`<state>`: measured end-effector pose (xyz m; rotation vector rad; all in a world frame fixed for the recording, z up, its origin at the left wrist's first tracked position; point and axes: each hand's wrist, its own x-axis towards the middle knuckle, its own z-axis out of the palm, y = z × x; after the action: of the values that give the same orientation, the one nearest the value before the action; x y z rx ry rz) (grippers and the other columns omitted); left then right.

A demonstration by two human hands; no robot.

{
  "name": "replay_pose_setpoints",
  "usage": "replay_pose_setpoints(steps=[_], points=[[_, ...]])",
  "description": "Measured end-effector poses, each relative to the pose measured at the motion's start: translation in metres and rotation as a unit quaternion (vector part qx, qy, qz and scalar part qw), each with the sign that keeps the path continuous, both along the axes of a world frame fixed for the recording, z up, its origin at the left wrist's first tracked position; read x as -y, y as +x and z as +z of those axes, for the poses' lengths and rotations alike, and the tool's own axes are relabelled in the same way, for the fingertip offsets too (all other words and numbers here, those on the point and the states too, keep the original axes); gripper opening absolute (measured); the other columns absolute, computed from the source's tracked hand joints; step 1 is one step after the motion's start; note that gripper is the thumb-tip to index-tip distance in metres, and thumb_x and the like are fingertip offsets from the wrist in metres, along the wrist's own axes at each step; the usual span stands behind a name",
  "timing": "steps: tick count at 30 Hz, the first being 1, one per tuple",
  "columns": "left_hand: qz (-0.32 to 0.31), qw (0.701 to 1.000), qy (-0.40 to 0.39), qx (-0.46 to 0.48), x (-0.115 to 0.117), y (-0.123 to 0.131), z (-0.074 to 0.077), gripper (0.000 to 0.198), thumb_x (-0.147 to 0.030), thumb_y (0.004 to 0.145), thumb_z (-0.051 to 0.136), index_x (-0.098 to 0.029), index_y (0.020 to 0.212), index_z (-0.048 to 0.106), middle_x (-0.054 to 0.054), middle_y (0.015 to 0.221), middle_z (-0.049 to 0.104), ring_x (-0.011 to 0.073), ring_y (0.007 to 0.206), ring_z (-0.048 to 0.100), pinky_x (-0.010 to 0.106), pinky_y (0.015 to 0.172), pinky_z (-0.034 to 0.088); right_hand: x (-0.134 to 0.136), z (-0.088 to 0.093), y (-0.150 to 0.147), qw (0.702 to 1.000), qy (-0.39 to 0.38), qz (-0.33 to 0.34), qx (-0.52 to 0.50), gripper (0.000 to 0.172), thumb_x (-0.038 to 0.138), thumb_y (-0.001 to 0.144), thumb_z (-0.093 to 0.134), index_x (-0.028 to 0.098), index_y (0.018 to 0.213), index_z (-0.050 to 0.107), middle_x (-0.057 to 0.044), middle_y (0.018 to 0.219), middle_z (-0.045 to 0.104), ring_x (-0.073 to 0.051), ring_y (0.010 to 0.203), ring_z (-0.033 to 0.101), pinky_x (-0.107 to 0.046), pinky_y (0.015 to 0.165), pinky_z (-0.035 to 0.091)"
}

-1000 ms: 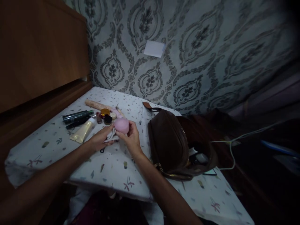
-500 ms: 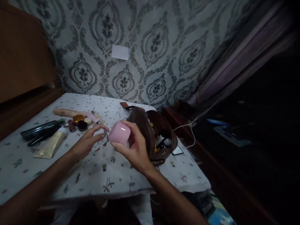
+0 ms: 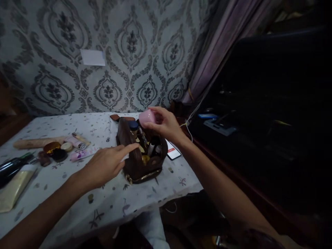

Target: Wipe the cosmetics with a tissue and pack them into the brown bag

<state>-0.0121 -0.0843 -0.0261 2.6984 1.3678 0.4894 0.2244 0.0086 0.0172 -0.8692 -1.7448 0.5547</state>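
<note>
My right hand (image 3: 166, 125) grips a small round pink jar (image 3: 146, 117) just above the open mouth of a brown leather pouch (image 3: 135, 159). The pouch stands on a flower-print cloth and holds several small bottles and tubes. My left hand (image 3: 107, 165) reaches toward the pouch's near side. Its index finger is stretched out and touches the rim, and it holds nothing.
On the cloth-covered table (image 3: 109, 204), left of the pouch, lie cosmetics: a pink tube (image 3: 80, 154), small jars (image 3: 55, 150), a cream tube (image 3: 14, 188) and a dark bottle (image 3: 11, 166). A phone (image 3: 172, 151) lies right of the pouch. Patterned wall behind, curtain and dark furniture at right.
My right hand has carried the pink jar from the table's middle, up and right, to above the pouch. My left hand let go and followed to the pouch's edge. The view swung right.
</note>
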Motion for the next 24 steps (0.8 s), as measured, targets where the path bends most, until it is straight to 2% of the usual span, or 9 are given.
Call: replay_pose_setpoints(steps=[3,5,10,15,17,20,24], points=[[-0.012,0.999,0.010,0.033,0.000,-0.005,-0.010,0.065,-0.019,0.088,0.044,-0.035,0.151,0.038,0.005,0.129,0.068,0.0243,0.096,0.070,0.030,0.074,0.052,-0.013,-0.005,0.004,0.991,0.023,0.010,0.133,0.052,0.035,0.063,0.086,0.022,0.110,0.070,-0.005,0.109,0.067,-0.025,0.101,0.061,-0.040,0.090,0.048],[-0.016,0.999,0.013,0.046,0.001,-0.006,-0.016,0.066,-0.020,0.090,0.043,-0.036,0.153,0.034,0.004,0.133,0.066,0.0239,0.102,0.069,0.030,0.078,0.052,-0.018,-0.005,0.000,0.971,0.024,0.025,0.235,0.055,0.032,0.065,0.084,0.021,0.116,0.066,-0.006,0.110,0.067,-0.025,0.104,0.061,-0.040,0.094,0.046],[-0.013,0.999,0.001,0.050,0.003,-0.002,-0.021,0.066,-0.021,0.091,0.043,-0.034,0.154,0.029,0.005,0.124,0.071,0.0236,0.091,0.071,0.030,0.073,0.052,-0.028,-0.006,-0.018,0.912,-0.010,0.037,0.409,0.058,0.028,0.069,0.078,0.014,0.122,0.058,-0.013,0.112,0.068,-0.029,0.101,0.062,-0.037,0.084,0.048],[-0.007,0.999,-0.007,0.040,0.004,-0.001,-0.018,0.063,-0.025,0.093,0.041,-0.034,0.154,0.029,0.005,0.115,0.074,0.0203,0.070,0.069,0.026,0.062,0.048,-0.043,-0.021,-0.031,0.912,-0.058,0.028,0.404,0.058,0.020,0.061,0.079,0.018,0.115,0.059,-0.010,0.100,0.072,-0.031,0.088,0.067,-0.037,0.074,0.052],[-0.010,0.999,-0.011,0.038,0.004,-0.001,-0.017,0.062,-0.026,0.093,0.041,-0.032,0.153,0.030,0.005,0.115,0.074,0.0204,0.070,0.069,0.026,0.062,0.048,-0.047,-0.026,-0.035,0.906,-0.050,0.019,0.419,0.052,0.018,0.065,0.075,0.018,0.113,0.058,-0.010,0.097,0.073,-0.031,0.087,0.068,-0.037,0.075,0.054],[-0.013,0.999,-0.018,0.045,0.003,-0.002,-0.017,0.060,-0.026,0.093,0.042,-0.032,0.152,0.033,0.005,0.111,0.075,0.0203,0.068,0.069,0.026,0.062,0.049,-0.048,-0.032,-0.040,0.893,-0.049,-0.005,0.448,0.044,0.019,0.073,0.069,0.017,0.114,0.054,-0.013,0.102,0.073,-0.031,0.091,0.070,-0.038,0.079,0.055],[-0.016,0.998,-0.027,0.055,0.003,-0.001,-0.020,0.062,-0.025,0.092,0.043,-0.031,0.152,0.031,0.003,0.100,0.075,0.0202,0.067,0.068,0.025,0.061,0.048,-0.043,-0.032,-0.044,0.887,-0.048,-0.016,0.459,0.050,0.018,0.071,0.073,0.013,0.115,0.051,-0.023,0.112,0.070,-0.038,0.100,0.069,-0.043,0.082,0.054]])
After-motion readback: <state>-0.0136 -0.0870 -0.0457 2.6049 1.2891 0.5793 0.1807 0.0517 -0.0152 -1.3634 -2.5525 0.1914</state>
